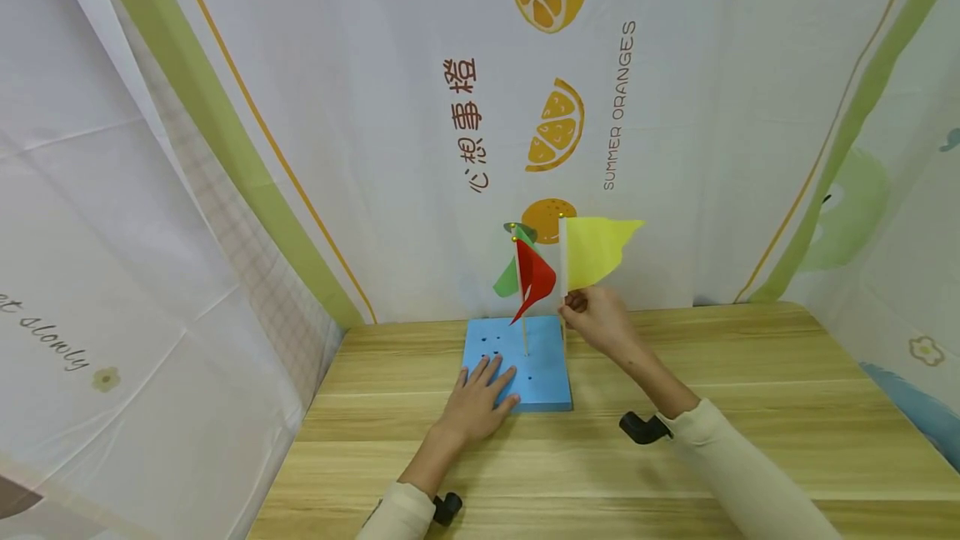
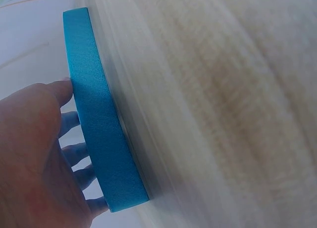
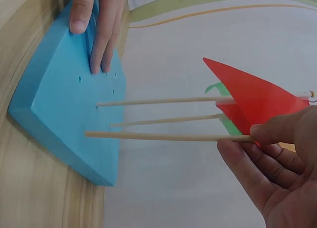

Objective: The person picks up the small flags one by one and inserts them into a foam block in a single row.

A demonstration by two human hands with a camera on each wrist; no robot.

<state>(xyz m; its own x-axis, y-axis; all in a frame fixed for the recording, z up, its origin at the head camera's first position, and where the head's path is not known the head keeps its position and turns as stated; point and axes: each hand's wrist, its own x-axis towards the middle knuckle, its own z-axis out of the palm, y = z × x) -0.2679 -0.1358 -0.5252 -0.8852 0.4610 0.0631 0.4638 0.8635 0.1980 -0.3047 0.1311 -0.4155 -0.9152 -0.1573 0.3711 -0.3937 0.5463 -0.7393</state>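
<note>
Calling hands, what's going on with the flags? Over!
Left hand flat on blue block. Right hand pinching yellow flag stick, tip at the block. Red flag and green flag stand close beside it.

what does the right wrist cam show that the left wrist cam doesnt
Only the right wrist view shows the right hand pinching a wooden stick that stands in the blue foam block, two more sticks beside it, the red flag and the holes in the block's top. Only the left wrist view shows the block's side edge lying on the wooden table, which is blurred. Both show the block and the left hand resting on it with straight fingers.
</note>
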